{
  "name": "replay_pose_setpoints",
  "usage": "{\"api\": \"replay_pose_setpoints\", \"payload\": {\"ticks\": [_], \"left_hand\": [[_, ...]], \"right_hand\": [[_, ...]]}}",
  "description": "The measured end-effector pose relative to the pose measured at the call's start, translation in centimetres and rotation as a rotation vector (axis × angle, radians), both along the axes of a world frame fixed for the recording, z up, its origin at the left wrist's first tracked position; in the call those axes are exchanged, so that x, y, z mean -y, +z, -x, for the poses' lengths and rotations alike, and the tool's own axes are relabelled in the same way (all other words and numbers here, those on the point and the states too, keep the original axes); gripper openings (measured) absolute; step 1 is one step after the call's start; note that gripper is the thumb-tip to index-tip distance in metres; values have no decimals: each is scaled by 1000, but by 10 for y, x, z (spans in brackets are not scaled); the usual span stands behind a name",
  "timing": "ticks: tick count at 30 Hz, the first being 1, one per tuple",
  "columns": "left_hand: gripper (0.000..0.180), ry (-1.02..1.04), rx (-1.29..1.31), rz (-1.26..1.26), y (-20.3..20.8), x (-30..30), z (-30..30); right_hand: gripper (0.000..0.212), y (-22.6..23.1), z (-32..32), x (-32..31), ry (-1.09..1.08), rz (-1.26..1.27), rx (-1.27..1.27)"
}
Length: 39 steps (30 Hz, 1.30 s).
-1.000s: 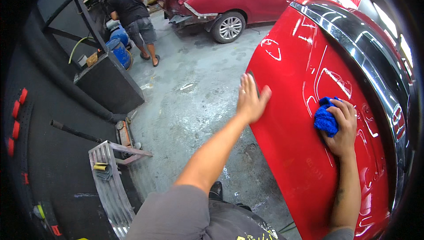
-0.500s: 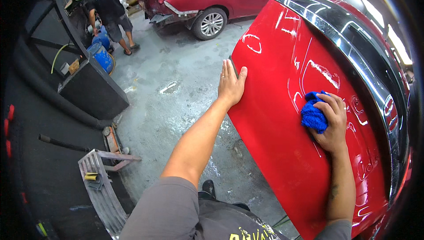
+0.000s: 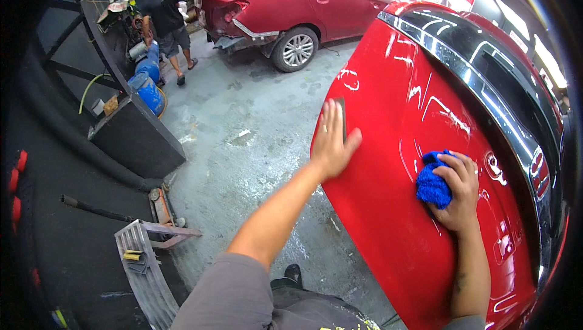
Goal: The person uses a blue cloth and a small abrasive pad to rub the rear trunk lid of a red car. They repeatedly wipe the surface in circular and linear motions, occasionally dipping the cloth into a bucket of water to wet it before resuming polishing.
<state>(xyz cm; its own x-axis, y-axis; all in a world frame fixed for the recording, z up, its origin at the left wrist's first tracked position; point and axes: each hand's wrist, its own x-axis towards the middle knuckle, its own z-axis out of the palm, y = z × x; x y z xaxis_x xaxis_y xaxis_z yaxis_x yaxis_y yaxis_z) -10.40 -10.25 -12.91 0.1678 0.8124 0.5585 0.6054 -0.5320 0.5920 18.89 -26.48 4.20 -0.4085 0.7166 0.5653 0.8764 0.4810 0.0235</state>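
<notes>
- The blue cloth (image 3: 434, 182) lies on the red panel (image 3: 388, 233), directly left of the right hand (image 3: 463, 193) and touching it; the right fingers curl around its right side and grasp it.
- The cloth is bunched into a lump, slightly taller than wide, with no clear long axis.
- The left hand (image 3: 335, 151) rests near the panel's left edge, fingers straight and released from any clench, thumb spread to the right.
- A thin dark pad (image 3: 344, 116) shows along the right side of the left fingers, its long axis running nearly parallel to them; how much lies beneath the fingers is hidden.
- The left hand is nearer the pad, the right nearer the cloth; glossy red surface separates the two hands.
- To the right, a chrome strip (image 3: 436, 44) curves along the panel's border, apart from both hands.
- Well apart on the left stand a slatted step (image 3: 156, 290) and blue barrels (image 3: 146, 91); farther off are a person (image 3: 167, 17) and a second red car (image 3: 270, 11).
</notes>
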Motion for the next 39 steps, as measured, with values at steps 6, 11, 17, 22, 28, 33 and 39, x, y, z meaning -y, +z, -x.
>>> {"api": "replay_pose_setpoints", "payload": {"ticks": [6,11,17,22,28,33,39], "left_hand": [[115,-308,-164,51,-53,165,-13],[89,-5,-25,34,48,-36,-14],[97,-82,6,-91,-3,97,-51],[102,-119,-69,-3,-14,120,-40],[90,26,-92,6,37,-49,-1],[102,-254,-193,-67,-78,94,33],[107,-219,-167,-83,-29,1,49]], "right_hand": [[49,7,-11,13,-47,5,-1],[49,8,-1,4,-12,-11,-10],[49,4,-9,9,-52,1,-5],[49,7,-13,15,-66,26,-8],[49,5,0,1,-14,21,-5],[50,-1,-10,10,-91,31,22],[53,-4,-4,4,-81,16,43]]}}
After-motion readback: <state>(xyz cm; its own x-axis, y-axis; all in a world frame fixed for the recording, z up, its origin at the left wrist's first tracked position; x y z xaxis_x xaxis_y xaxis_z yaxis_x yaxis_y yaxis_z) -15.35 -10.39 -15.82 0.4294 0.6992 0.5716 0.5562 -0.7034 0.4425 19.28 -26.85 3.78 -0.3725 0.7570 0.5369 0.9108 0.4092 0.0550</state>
